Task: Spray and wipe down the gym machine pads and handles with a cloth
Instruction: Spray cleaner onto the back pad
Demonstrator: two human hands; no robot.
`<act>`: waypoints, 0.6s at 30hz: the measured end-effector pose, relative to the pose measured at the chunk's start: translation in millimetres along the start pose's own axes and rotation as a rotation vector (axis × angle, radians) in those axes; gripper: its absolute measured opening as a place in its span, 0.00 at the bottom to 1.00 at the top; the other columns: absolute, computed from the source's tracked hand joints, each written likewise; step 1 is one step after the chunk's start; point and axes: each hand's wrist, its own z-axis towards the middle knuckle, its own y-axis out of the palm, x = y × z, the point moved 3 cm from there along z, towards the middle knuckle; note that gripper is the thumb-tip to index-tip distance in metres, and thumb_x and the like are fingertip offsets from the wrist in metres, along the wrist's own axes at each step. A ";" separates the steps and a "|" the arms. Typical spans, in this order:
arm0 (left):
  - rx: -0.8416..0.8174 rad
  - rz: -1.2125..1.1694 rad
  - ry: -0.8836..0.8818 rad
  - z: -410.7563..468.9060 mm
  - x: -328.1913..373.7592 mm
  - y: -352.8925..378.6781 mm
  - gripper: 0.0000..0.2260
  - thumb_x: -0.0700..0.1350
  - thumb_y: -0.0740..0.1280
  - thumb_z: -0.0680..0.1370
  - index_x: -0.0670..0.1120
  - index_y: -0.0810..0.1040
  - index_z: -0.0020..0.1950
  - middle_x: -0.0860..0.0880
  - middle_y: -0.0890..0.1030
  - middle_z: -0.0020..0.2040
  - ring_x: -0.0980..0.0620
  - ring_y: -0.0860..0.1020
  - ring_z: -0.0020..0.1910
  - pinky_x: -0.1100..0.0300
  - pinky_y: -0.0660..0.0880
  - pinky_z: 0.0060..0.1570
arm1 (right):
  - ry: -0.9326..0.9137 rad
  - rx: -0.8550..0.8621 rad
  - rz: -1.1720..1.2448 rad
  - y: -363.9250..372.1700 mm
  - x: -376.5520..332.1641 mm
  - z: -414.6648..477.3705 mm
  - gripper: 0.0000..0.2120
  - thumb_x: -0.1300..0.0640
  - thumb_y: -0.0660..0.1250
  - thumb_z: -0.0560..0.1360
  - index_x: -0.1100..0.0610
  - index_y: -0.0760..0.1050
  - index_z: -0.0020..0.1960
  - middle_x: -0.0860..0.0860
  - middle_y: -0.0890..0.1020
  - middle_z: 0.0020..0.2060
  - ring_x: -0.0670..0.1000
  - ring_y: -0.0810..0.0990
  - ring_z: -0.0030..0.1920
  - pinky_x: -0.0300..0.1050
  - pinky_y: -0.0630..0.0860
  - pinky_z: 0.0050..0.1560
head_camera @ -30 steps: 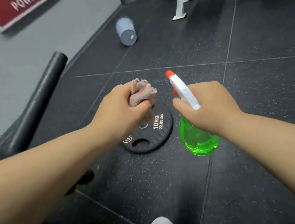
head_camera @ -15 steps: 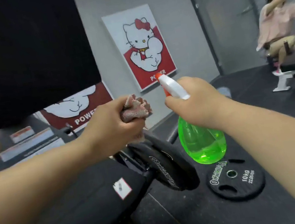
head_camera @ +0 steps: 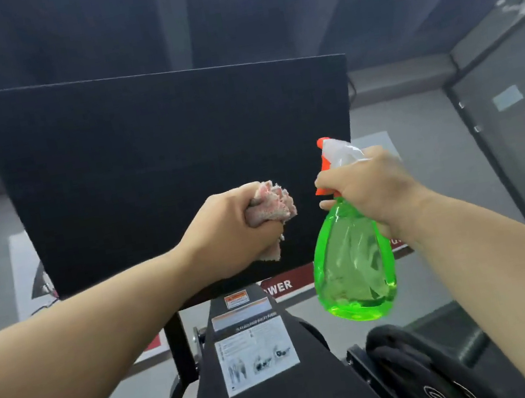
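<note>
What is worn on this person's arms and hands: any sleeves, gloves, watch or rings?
Nothing that shows. The left forearm and right forearm are bare to the frame edge, with no sleeve in view. The left hand and right hand are ungloved, and no watch, wristband or ring is visible on the sides facing the camera.
</note>
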 end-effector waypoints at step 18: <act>0.073 -0.120 0.000 52.5 -105.3 19.4 0.03 0.42 0.70 0.72 0.49 0.78 0.40 0.55 0.81 0.38 0.57 0.79 0.35 0.60 0.76 0.35 | -0.078 0.133 -0.025 61.1 9.7 103.7 0.05 0.59 0.60 0.68 0.58 0.69 0.43 0.53 0.67 0.36 0.54 0.66 0.37 0.51 0.63 0.39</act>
